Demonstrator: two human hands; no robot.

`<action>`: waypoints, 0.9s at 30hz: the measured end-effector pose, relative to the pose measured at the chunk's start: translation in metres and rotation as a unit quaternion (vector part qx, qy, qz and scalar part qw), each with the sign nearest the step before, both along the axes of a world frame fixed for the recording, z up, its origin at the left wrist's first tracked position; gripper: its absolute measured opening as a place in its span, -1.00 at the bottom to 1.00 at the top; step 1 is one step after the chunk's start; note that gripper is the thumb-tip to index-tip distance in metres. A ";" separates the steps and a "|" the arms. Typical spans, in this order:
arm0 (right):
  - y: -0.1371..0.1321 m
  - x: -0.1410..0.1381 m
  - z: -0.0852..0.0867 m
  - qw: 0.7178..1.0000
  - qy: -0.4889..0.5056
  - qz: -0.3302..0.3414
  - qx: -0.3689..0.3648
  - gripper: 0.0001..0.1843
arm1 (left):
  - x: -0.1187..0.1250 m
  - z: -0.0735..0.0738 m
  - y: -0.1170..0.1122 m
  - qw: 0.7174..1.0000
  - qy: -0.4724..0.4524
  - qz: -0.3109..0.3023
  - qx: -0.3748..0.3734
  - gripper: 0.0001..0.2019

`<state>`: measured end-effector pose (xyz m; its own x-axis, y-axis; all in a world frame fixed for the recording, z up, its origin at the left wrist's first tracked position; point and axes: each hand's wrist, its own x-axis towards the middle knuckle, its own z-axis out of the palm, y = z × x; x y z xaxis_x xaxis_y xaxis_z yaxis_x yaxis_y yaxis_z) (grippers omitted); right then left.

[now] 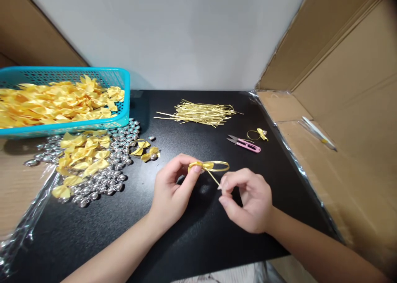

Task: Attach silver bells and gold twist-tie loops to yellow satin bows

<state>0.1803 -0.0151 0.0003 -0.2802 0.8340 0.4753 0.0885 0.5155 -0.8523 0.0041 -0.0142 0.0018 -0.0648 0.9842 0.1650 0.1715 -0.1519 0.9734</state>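
My left hand [172, 188] pinches a small yellow ribbon bow [201, 165] between thumb and fingers above the black table [198, 229]. A gold twist tie [217, 167] loops out from the bow to the right, and its loose end runs down into my right hand [248, 200]. That hand's thumb and forefinger are pinched on the tie's end. Both hands hover near the middle of the table.
A turquoise basket [120, 120] full of yellow bows sits at the back left. Silver bells [118, 155] and loose bows [83, 155] lie in front of it. A bundle of gold ties [200, 112], pink snips [246, 144] and a finished bow loop [259, 134] lie behind. Cardboard box [341, 122] at right.
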 end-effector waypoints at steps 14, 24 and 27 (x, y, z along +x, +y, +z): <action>0.004 0.005 0.002 0.917 0.134 0.206 -0.314 -0.85 | -0.002 0.000 0.002 0.997 -0.032 0.068 -0.004 -0.94; 0.004 0.004 0.006 0.916 0.094 0.275 -0.277 -0.88 | -0.001 -0.001 0.005 0.995 -0.037 0.080 -0.042 -0.91; 0.006 -0.001 0.004 0.922 0.067 0.222 -0.310 -0.84 | 0.000 0.001 0.006 0.994 -0.065 0.057 -0.066 -0.87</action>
